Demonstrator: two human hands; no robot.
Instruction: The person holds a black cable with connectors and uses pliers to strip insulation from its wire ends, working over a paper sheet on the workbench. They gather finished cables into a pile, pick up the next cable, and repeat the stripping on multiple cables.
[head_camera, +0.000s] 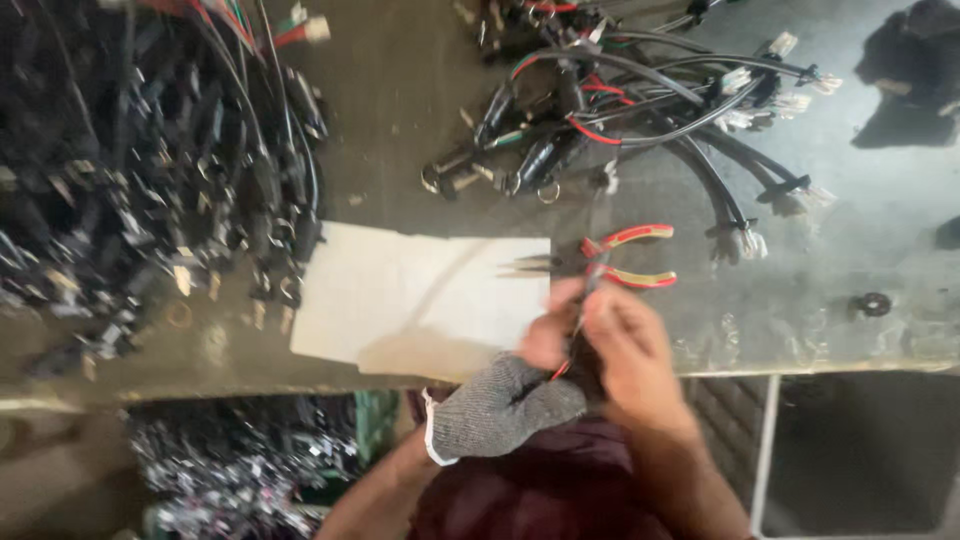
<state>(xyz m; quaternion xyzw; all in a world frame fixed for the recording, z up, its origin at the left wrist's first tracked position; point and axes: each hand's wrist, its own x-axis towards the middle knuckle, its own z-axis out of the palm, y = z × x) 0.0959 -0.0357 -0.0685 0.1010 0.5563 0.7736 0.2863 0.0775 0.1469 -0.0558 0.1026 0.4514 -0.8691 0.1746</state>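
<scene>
- A thin black cable (583, 330) is held between both hands at the near edge of the bench (400, 150), just right of centre.
- The left hand (530, 375), in a grey cut-off glove, is closed on the cable's lower part.
- The right hand (625, 345), bare, is pinched on the cable from the right; the picture is blurred here.
- Red-handled pliers (625, 258) lie just beyond the hands.
- A white sheet (420, 295) lies to the left.
- Harnesses (650, 100) are heaped far right; connectors (140, 170) far left.
</scene>
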